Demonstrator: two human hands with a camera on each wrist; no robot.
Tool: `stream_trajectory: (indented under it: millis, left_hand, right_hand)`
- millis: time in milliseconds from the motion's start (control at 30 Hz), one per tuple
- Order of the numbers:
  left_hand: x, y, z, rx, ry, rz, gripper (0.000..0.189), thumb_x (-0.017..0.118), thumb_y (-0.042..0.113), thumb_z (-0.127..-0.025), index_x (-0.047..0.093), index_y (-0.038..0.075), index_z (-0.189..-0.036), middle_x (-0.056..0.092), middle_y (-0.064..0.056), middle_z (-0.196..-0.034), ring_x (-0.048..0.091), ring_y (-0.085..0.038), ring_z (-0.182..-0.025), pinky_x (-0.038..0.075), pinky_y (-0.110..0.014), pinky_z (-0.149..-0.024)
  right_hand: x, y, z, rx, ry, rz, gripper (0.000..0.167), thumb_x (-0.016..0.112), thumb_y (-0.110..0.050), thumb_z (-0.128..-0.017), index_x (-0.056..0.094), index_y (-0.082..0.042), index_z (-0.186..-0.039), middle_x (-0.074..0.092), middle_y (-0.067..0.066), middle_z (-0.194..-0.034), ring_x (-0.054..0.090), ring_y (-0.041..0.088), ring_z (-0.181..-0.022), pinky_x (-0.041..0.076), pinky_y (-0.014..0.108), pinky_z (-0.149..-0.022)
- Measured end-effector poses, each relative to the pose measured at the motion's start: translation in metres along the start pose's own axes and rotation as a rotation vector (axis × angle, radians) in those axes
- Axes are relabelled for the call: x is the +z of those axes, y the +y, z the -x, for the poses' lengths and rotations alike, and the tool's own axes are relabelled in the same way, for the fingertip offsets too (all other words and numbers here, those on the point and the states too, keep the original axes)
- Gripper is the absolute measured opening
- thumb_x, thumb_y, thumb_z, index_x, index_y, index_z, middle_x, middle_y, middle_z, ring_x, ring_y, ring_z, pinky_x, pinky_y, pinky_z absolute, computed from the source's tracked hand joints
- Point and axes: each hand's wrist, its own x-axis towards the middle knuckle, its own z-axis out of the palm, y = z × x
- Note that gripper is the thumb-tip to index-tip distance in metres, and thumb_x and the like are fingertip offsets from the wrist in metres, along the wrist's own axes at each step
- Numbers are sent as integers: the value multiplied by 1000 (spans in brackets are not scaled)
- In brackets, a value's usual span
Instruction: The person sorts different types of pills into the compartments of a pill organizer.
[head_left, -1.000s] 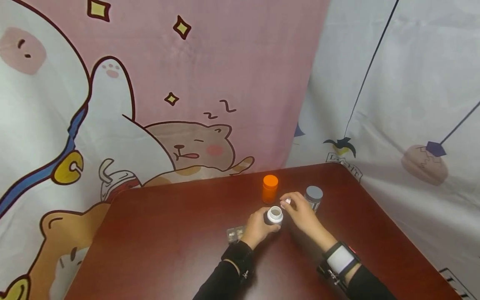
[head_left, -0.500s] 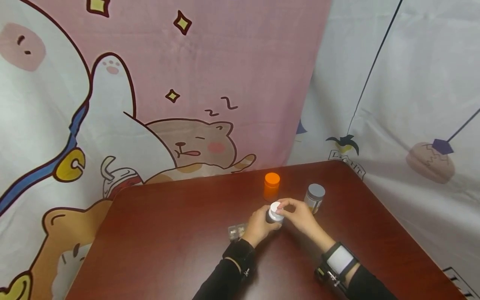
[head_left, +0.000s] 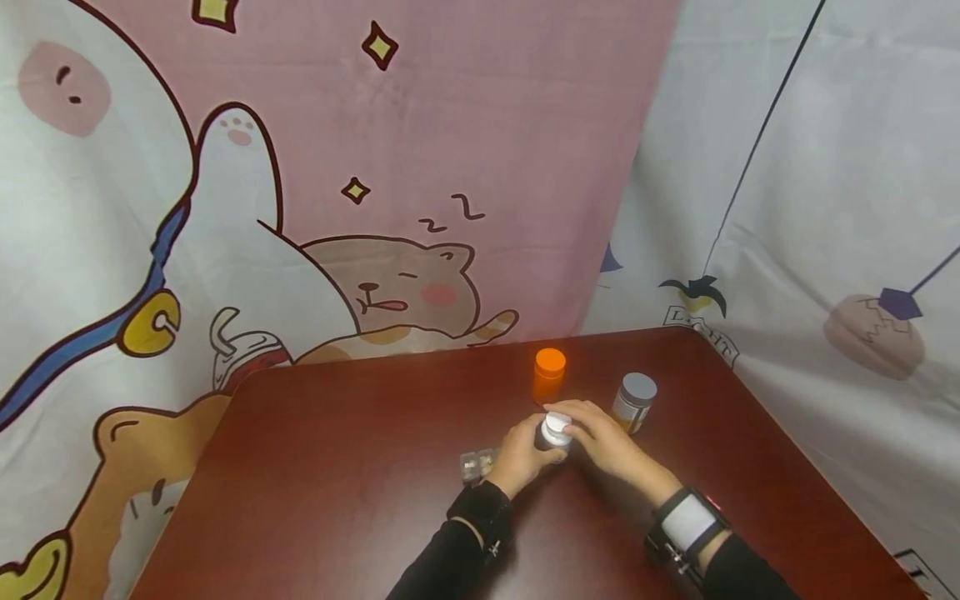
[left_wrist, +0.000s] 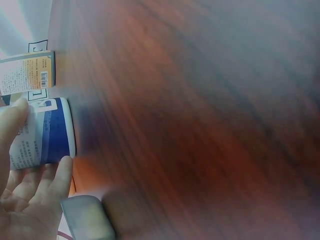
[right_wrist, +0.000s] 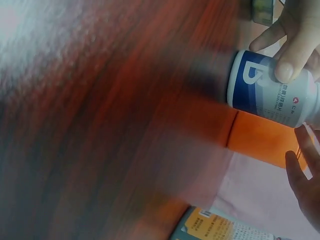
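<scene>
My left hand (head_left: 519,458) grips a small white-and-blue pill bottle (head_left: 553,443), thumb on the near side. A white cap (head_left: 557,421) sits on the bottle's mouth. From the right, my right hand (head_left: 604,439) has its thumb and fingers around the cap's edge. The left wrist view shows the bottle's blue-banded label (left_wrist: 47,135) between thumb and fingers. In the right wrist view the bottle (right_wrist: 267,87) shows a large "B", with the left thumb (right_wrist: 290,65) over the label. The right hand's fingers (right_wrist: 299,175) reach to its shoulder there; most of the cap lies outside that view.
Behind the hands stands an orange bottle (head_left: 549,379). A grey-lidded jar (head_left: 634,404) with a white and orange label is just right of the right hand. A clear pill organizer (head_left: 474,467) lies beside the left wrist on the brown table (head_left: 337,467). Printed cloth hangs behind.
A second ago the right hand held the cap apart from the uncovered bottle mouth. It brought the cap left onto the mouth, and its fingers have since spread around the cap's edge.
</scene>
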Motion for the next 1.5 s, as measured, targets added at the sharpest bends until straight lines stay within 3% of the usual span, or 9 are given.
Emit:
stream_trajectory:
  millis: [233, 467, 767, 900, 1000, 1133, 1300, 1400, 1500]
  left_hand:
    - [-2, 0, 2, -6, -4, -10, 59, 85, 23, -79, 60, 6, -130, 70, -10, -121, 66, -26, -111, 52, -46, -100]
    - [-2, 0, 3, -20, -4, 1, 59, 85, 22, -78, 61, 8, -129, 70, -9, -122, 66, -26, -111, 52, -47, -100]
    - [-3, -1, 2, -21, -9, -3, 58, 85, 21, -78, 61, 8, -129, 70, -9, -122, 66, -25, -111, 52, -45, -100]
    - [-4, -2, 3, -7, 2, 4, 56, 86, 20, -77, 63, 8, -126, 71, -9, -119, 67, -26, -109, 53, -45, -99]
    - [-3, -2, 3, -5, 8, -3, 55, 87, 22, -76, 64, 9, -124, 72, -8, -117, 67, -25, -105, 54, -44, -97]
    - [0, -1, 3, -6, 4, -28, 55, 86, 27, -76, 64, 10, -123, 72, -6, -114, 67, -22, -100, 55, -41, -93]
    - [2, 0, 3, 22, 23, -28, 52, 88, 26, -74, 65, 10, -118, 72, -6, -112, 68, -24, -100, 55, -38, -89]
    - [1, 0, 3, 25, 46, -33, 52, 89, 26, -72, 66, 11, -116, 73, -6, -112, 69, -25, -101, 56, -39, -89]
    - [1, 0, 2, 20, 49, -58, 55, 88, 28, -73, 65, 11, -120, 73, -6, -116, 69, -27, -104, 56, -42, -90]
  right_hand:
    - [4, 6, 0, 64, 8, -137, 38, 62, -5, -94, 64, -12, -132, 68, 7, -130, 60, 26, -114, 49, 37, -99]
    - [2, 7, 3, 66, 17, -117, 37, 65, -8, -93, 66, -13, -130, 69, 7, -127, 63, 26, -114, 52, 40, -99]
    - [-6, -13, -5, 69, -28, 203, 33, 74, -19, -88, 69, -12, -120, 71, 3, -116, 65, 24, -109, 52, 48, -98]
    - [-4, -27, -13, 144, -11, 346, 27, 79, -32, -83, 67, -13, -98, 67, -1, -89, 63, 17, -82, 55, 38, -75]
    - [1, -33, -19, 177, -14, 399, 31, 78, -37, -82, 61, -13, -91, 57, -2, -80, 52, 13, -68, 47, 29, -59]
    - [8, -35, -22, 81, 15, 503, 26, 77, -30, -82, 61, -12, -92, 55, -1, -82, 50, 10, -62, 46, 26, -51]
    - [12, -32, -25, -87, 138, 653, 20, 78, -25, -77, 63, -13, -83, 55, -2, -73, 50, 11, -56, 45, 27, -46]
    - [12, -30, -28, -131, 128, 665, 19, 76, -29, -80, 65, -14, -86, 60, -1, -77, 56, 16, -66, 50, 30, -55]
    - [6, -29, -28, -116, 17, 547, 25, 76, -30, -84, 69, -16, -103, 68, 0, -98, 64, 19, -91, 55, 37, -79]
